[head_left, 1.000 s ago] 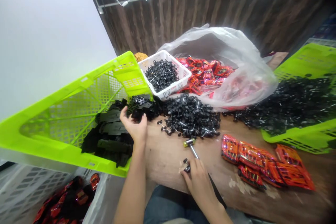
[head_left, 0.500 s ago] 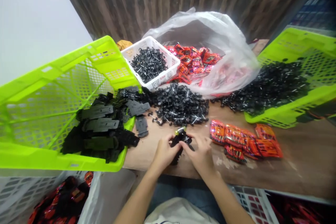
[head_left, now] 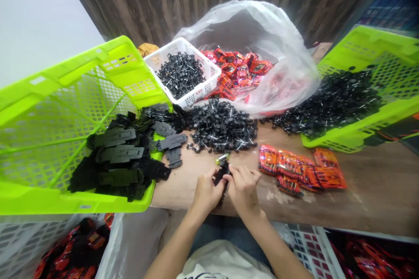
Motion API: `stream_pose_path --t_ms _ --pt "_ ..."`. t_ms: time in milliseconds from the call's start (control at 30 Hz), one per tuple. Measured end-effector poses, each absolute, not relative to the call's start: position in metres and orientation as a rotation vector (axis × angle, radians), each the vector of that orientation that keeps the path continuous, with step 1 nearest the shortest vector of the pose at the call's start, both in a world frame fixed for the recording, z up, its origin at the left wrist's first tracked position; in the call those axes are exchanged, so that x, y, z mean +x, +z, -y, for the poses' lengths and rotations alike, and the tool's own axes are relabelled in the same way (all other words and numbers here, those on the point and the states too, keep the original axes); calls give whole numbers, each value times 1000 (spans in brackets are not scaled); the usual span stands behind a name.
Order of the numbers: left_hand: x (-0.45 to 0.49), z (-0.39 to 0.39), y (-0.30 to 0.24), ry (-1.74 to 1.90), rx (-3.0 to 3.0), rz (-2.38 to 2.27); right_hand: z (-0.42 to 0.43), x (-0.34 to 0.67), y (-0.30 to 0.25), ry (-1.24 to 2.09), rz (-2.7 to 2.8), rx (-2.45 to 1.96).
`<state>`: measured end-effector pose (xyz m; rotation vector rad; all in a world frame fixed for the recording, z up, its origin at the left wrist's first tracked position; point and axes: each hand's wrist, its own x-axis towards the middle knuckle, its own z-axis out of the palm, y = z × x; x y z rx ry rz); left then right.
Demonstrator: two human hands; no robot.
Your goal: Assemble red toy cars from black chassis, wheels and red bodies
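My left hand [head_left: 206, 192] and my right hand [head_left: 241, 185] meet near the front edge of the wooden table [head_left: 366, 192]. Both are closed on a small black plastic part [head_left: 220, 175] held between them. A small hammer's yellow-and-silver head [head_left: 221, 158] pokes out just above the fingers. A heap of black wheels on metal axles [head_left: 220, 125] lies right behind the hands. Flat black plastic plates [head_left: 119, 154] spill from a tipped lime-green crate [head_left: 65, 109] at the left.
A white basket [head_left: 196, 96] of black wheels stands at the back. A clear plastic bag [head_left: 262, 43] holds red toy cars. More red cars [head_left: 299, 170] lie right of my hands. A second lime-green crate [head_left: 376, 117] with black wheels is at right.
My left hand came back from the black plates in the crate to the table's front and joined my right hand on the small black part. The camera's view tilted down.
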<state>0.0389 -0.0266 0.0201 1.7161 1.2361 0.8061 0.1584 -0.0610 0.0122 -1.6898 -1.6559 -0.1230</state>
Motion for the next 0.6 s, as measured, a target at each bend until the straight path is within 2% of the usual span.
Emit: stream_pose_path --t_ms 100,267,333,467,600 --pt "36 23 21 808 1690 -1219 53 161 12 89 1554 -1696" --pt "21 16 25 781 1579 -1097 42 170 13 775 1360 -1528" --pt "12 15 26 776 1517 -1055 38 169 15 913 1368 -1491" --pt "-12 12 25 837 1323 -1116 14 161 27 869 1569 -1390" --pt "-32 7 20 1124 999 -1280 -38 146 35 305 1772 -1527"
